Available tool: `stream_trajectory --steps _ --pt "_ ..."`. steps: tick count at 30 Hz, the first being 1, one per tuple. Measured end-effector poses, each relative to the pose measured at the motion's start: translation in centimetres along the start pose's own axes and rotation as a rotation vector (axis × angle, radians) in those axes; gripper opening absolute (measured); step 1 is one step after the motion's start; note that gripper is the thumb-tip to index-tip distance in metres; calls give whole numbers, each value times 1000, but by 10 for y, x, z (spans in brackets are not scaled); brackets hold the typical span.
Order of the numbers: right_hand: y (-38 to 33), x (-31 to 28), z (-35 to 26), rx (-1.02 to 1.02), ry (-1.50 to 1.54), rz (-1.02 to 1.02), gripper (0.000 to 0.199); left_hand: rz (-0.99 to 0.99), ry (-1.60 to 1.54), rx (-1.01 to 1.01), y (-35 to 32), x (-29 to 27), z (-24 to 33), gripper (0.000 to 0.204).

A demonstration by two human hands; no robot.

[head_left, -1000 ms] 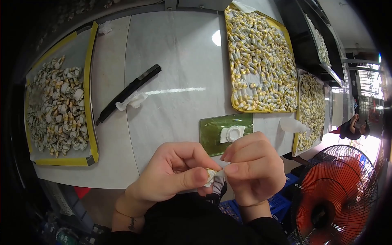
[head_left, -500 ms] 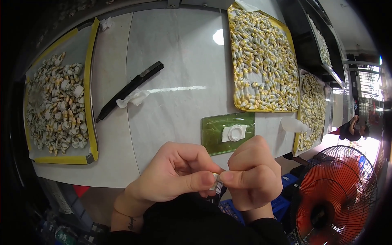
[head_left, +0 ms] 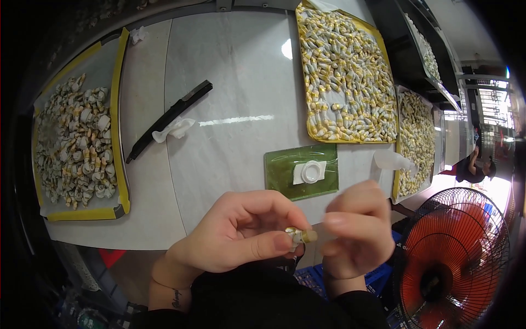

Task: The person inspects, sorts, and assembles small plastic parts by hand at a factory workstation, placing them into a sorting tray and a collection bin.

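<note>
In the head view, your left hand had its thumb and forefinger closed on a small white-and-gold wrapped piece, which lay right at their tips, low in front of you and off the near edge of the surface. Its tan end jutted past the fingers toward your right, presumably so that this end stayed free for the other hand. Your right hand hung just beside it, not touching, its fingers curled; they were blurred, so whether they pinched anything you could not tell. Beyond your hands, a white round dish sat on a green slab, probably placed there to be within easy reach. A yellow-edged tray of loosely heaped pieces stood to your left and a yellow-rimmed tray of slimmer, gold-banded pieces to your far right, likely set apart to keep the two lots from mixing.
</note>
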State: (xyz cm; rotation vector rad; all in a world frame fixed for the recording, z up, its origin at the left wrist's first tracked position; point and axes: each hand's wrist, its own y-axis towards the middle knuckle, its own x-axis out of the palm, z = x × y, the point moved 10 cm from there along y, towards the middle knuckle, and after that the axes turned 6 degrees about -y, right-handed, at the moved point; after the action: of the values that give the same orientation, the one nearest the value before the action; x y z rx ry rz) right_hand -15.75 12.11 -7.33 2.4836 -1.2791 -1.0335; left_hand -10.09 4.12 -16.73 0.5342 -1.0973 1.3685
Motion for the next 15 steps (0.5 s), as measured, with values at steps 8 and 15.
stream_trajectory --steps 8,15 --pt "-67 -214 88 352 -766 772 21 -127 -126 46 0 7 -3 38" --pt "-87 -233 191 629 -966 257 18 -184 -279 68 -2 12 1 32"
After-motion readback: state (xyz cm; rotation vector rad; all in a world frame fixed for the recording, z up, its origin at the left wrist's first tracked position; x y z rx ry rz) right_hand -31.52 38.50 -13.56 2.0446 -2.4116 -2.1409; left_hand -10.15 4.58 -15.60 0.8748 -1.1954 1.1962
